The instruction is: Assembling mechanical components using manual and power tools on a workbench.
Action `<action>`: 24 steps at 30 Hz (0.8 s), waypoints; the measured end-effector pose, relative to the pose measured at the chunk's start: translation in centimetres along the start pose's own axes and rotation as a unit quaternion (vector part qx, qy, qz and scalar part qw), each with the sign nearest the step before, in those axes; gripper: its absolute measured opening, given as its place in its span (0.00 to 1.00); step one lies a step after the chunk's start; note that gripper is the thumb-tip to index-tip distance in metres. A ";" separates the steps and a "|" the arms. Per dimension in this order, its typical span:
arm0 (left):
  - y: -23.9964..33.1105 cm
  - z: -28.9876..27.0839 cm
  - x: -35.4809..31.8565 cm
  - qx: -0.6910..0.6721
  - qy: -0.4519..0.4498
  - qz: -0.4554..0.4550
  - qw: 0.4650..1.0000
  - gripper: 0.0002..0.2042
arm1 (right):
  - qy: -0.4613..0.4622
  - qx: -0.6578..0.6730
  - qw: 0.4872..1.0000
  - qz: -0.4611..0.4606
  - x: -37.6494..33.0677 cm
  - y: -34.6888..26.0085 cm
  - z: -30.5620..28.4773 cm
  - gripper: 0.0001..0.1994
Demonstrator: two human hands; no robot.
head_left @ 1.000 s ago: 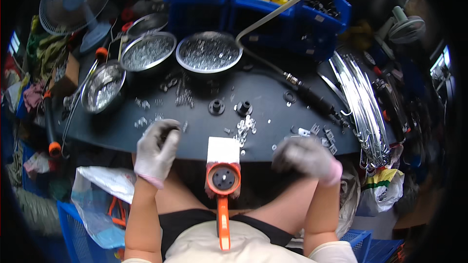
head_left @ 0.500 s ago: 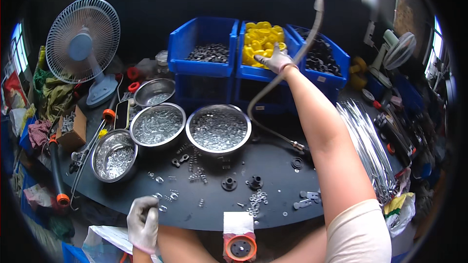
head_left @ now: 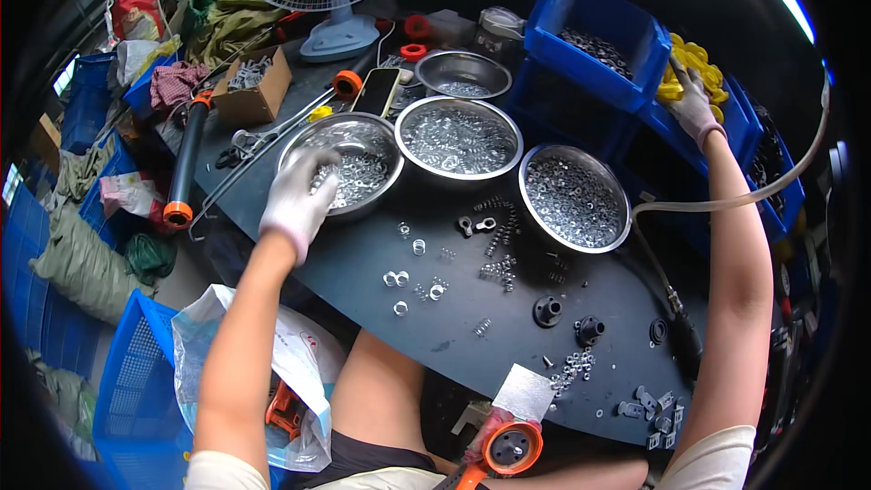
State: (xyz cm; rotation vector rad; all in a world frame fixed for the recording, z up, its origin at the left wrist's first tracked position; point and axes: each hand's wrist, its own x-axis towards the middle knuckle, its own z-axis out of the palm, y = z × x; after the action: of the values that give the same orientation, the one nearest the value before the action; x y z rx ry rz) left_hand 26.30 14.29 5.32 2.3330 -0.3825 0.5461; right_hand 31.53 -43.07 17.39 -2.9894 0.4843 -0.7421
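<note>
My left hand (head_left: 302, 195), in a pale glove, reaches over the near rim of the left steel bowl (head_left: 392, 183), its fingers above the shiny metal rings (head_left: 363, 177). Motion blurs those fingertips, and whether they grip anything is unclear. At the right, my gloved right hand (head_left: 694, 102) reaches into a blue bin among yellow plastic parts (head_left: 699, 59). Its fingers look stretched out against the parts, with the tips partly hidden. Low in front of me, an orange round tool head (head_left: 513, 447) with a black centre sits beside a silvery white block (head_left: 525, 391).
Two more steel bowls of small metal pieces, a middle bowl (head_left: 460, 138) and a right bowl (head_left: 573, 199), stand nearby. Loose springs (head_left: 499, 269), black flanged parts (head_left: 548, 310) and small nuts (head_left: 573, 368) lie on the dark table. A hose (head_left: 753, 199) crosses my right forearm. A fan (head_left: 332, 36) stands behind.
My left hand has moved from the table's front edge up to the left bowl. My right hand stays at the yellow parts. The view has turned left.
</note>
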 end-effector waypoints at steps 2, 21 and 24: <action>-0.9 -0.1 2.9 0.126 -0.174 0.016 0.976 0.19 | -0.047 0.017 0.999 -0.013 -0.2 0.0 -1.1 0.31; 0.9 5.1 7.3 0.254 -0.412 0.061 0.873 0.22 | 0.030 0.006 0.998 0.051 0.5 3.3 -0.7 0.29; 0.3 4.4 6.9 0.233 -0.373 0.082 0.895 0.17 | 0.017 -0.007 0.997 0.077 0.9 2.8 0.0 0.32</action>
State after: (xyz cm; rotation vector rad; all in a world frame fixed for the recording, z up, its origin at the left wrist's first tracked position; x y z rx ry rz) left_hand 33.37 10.17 5.91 2.9384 -0.8849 -0.2588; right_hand 31.46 -45.97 17.57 -2.9141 0.7164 -0.7797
